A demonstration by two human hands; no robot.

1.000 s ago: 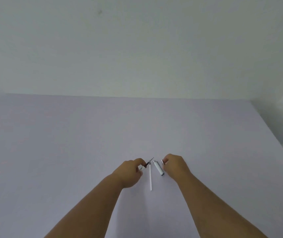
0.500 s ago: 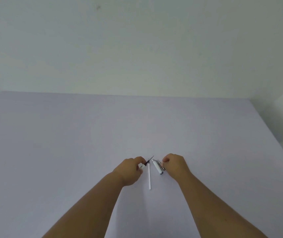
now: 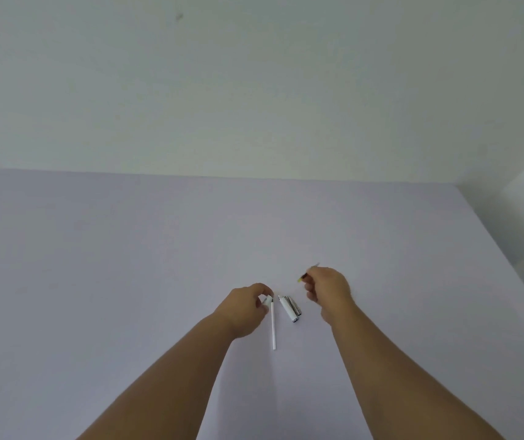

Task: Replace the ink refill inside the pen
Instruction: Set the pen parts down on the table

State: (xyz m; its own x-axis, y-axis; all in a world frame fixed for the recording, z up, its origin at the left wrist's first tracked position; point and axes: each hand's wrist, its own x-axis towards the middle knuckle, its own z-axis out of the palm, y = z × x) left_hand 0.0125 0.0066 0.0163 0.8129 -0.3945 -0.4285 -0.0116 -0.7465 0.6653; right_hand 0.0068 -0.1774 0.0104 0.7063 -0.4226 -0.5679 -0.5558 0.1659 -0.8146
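My left hand (image 3: 248, 308) is closed around a short white pen part (image 3: 267, 300), mostly hidden by the fingers. My right hand (image 3: 329, 289) pinches a thin dark ink refill (image 3: 304, 275) with a yellowish end, lifted to the right of the other parts. Between the hands, a white pen cap with a dark clip (image 3: 290, 309) lies on the table. A thin white refill tube (image 3: 273, 327) rests just left of the cap, pointing toward me.
The pale lilac table (image 3: 127, 265) spreads wide around the hands, with its far edge against a white wall (image 3: 254, 90). Its right edge (image 3: 508, 249) drops off beside a dark floor strip.
My right hand has moved right and away from the cap, now holding the dark refill. The left hand no longer shows the dark tip sticking out of its part.
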